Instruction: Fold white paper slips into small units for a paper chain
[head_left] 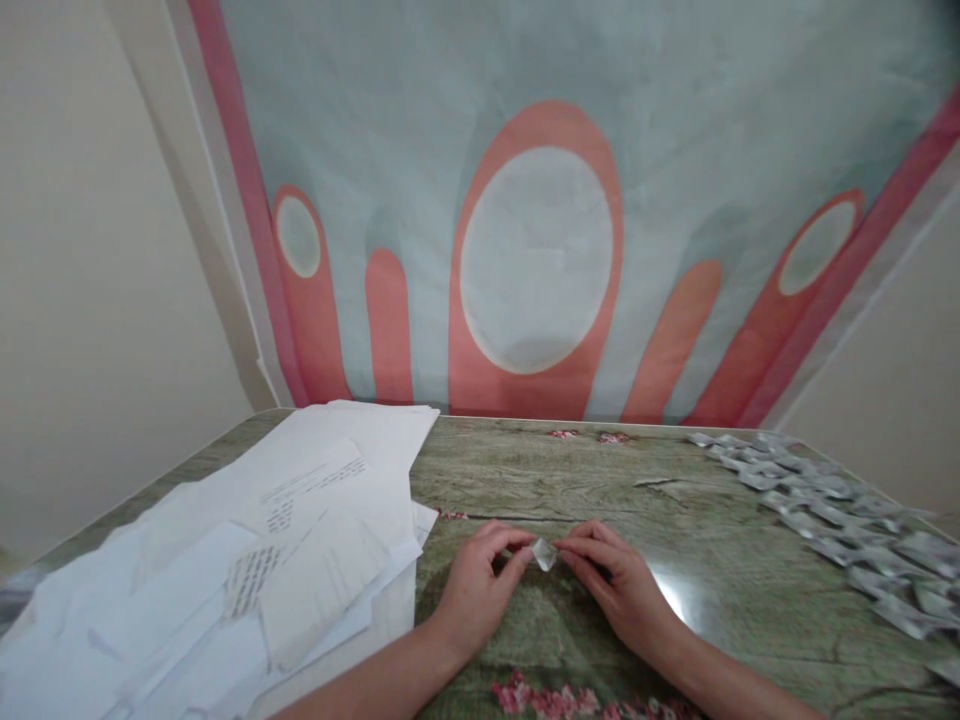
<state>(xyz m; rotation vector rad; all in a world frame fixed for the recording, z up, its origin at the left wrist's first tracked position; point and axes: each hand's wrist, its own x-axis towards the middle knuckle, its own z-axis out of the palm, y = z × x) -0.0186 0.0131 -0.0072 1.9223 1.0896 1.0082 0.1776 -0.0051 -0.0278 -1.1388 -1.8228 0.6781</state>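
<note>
"Left hand first: what is it doing?"

"Its thumb and fingers pinch one edge of a small, pale, angular piece that looks folded. The right hand grips the opposite edge the same way, so the piece sits between the two sets of fingertips."

"Where is that, exactly?"

"Near the front half of a green-grey table with a wood-grain print and pink blossoms. I can't tell whether the piece touches the surface."

"And nearest to the hands?"

"Just beside the left hand, a spread heap of overlapping white paper sheets, some with dark printed lines. Well apart, on the right, silvery grey folded pieces run in slanting rows; their material I can't make out."

"Farther out?"

"Behind the table rises a blue-grey sheet with coral-red rounded shapes and pale ovals, and at the left a plain cream wall."
</note>
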